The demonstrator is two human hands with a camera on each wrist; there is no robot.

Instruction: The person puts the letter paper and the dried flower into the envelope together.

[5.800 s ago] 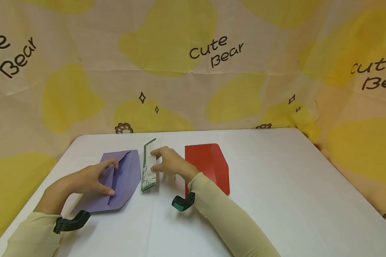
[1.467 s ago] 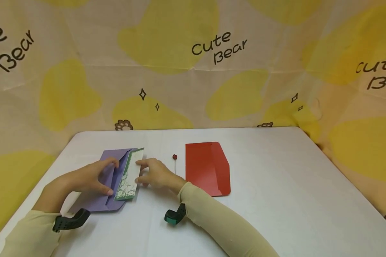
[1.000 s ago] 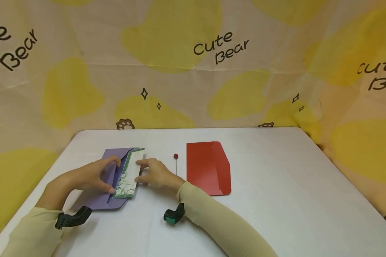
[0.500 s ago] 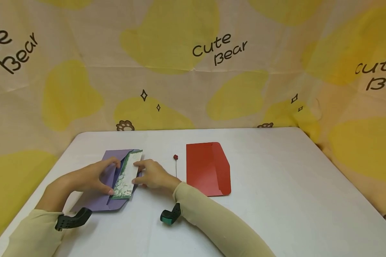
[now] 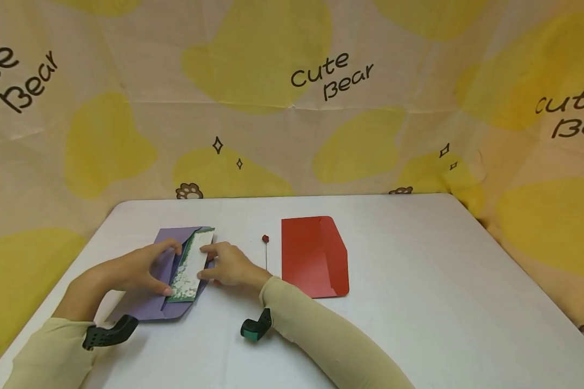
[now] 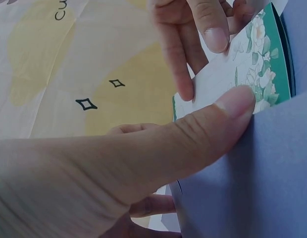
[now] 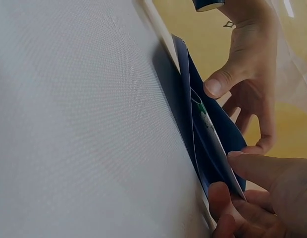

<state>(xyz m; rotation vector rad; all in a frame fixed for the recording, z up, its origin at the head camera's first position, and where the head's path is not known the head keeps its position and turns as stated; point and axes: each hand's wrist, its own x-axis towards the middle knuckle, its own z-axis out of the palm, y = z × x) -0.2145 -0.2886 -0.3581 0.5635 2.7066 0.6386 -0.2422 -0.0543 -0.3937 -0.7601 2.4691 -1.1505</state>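
A purple envelope [image 5: 143,305] lies on the left of the table with its flap to the right. My left hand [image 5: 126,270] holds it at the mouth, thumb near one end and fingers toward the other. A white card with green borders and printed flowers [image 5: 188,273] lies over the flap, its left edge along the mouth. My right hand [image 5: 233,265] pinches the card by its right edge. In the left wrist view, the left thumb [image 6: 237,101] overlaps the card's flowered end beside the envelope [image 6: 277,163]. The right wrist view shows the card [image 7: 208,121] edge-on between the envelope's layers.
A red envelope [image 5: 306,254] lies right of centre, its flap to the right. Between it and the purple one is a small red flower on a thin stem [image 5: 265,239], partly behind the right wrist. A patterned cloth [image 5: 272,65] hangs behind the white table [image 5: 443,281].
The right hand has brought the card left, from beside the purple envelope onto its flap, and lately slid it slightly farther toward the mouth. The left hand has stayed nearly still.
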